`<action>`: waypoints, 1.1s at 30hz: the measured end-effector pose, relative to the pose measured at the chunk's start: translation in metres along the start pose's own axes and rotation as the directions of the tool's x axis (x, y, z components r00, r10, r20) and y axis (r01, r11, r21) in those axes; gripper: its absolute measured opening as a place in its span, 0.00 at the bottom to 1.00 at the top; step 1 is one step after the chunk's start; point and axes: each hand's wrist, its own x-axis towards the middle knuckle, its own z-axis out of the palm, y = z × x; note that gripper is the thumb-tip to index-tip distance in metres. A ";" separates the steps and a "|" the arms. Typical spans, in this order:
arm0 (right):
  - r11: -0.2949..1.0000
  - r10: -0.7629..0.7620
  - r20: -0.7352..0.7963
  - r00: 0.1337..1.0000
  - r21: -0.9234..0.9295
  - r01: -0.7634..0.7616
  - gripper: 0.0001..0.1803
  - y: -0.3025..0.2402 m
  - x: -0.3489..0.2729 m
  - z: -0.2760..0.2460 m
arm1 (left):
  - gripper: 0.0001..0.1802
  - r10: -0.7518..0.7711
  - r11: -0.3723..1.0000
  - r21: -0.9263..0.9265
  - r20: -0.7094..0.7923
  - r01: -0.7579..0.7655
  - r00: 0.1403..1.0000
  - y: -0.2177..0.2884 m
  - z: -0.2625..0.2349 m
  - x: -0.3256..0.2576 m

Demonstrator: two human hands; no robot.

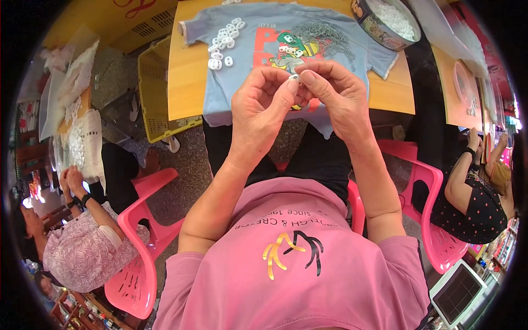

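Above a blue-grey T-shirt (225, 91) laid over the table, my two hands meet with thumbs and fingertips close together. My left hand (261, 102) pinches a small white plastic piece (293, 78) between thumb and fingers. Right beside it, my right hand (335, 96) has its thumb and forefinger closed; what they grip is too small and covered to name. Beyond the left hand lies a cluster of white oval plastic pieces with holes (224, 39). A heap of small grey metal parts (330, 41) spreads on the shirt, with several white pieces (290, 50) near its left side.
A round tin (388, 25) of small white pieces stands at the table's far right corner. A yellow basket (151, 88) is left of the wooden table (184, 82). People sit on both sides, near pink chairs (140, 247), with hands at other tables.
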 end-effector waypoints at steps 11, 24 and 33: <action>0.999 -0.029 -0.045 0.999 -0.028 0.028 0.10 0.006 -0.002 0.000 | 0.07 0.007 1.000 -0.012 -0.013 -0.007 1.000 0.002 0.002 0.001; 0.999 -0.052 -0.069 0.996 -0.003 0.051 0.09 0.006 -0.005 0.008 | 0.06 0.021 1.000 0.023 -0.032 -0.020 0.999 0.000 0.004 0.000; 0.974 -0.226 -0.110 0.968 -0.047 0.222 0.04 0.012 -0.006 0.013 | 0.06 0.031 0.995 0.099 -0.078 -0.023 0.997 -0.002 0.008 -0.004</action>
